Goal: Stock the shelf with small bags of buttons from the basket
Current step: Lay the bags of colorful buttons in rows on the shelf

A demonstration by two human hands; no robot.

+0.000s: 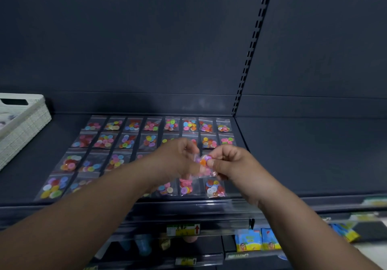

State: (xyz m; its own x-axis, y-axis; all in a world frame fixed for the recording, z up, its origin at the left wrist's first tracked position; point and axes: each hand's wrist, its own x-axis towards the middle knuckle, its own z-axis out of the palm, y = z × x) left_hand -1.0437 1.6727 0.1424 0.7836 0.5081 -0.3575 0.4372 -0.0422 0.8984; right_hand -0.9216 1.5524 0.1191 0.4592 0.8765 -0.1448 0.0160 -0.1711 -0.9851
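Hands: left hand [176, 161], right hand [229, 162] | fingers curled, pinching button bag [203, 163]

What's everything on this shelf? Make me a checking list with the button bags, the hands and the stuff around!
Surface: dark, flat shelf.
Job's things: bags of buttons lie flat in four rows; one held bag is above them; a white basket stands at the shelf's left end.
Clutter: nothing seen.
Grippers: left hand and right hand both pinch the held bag between them.
Cables: nothing seen.
Surroundings: dark back panel behind; below, a price label with a red arrow and colourful packets.
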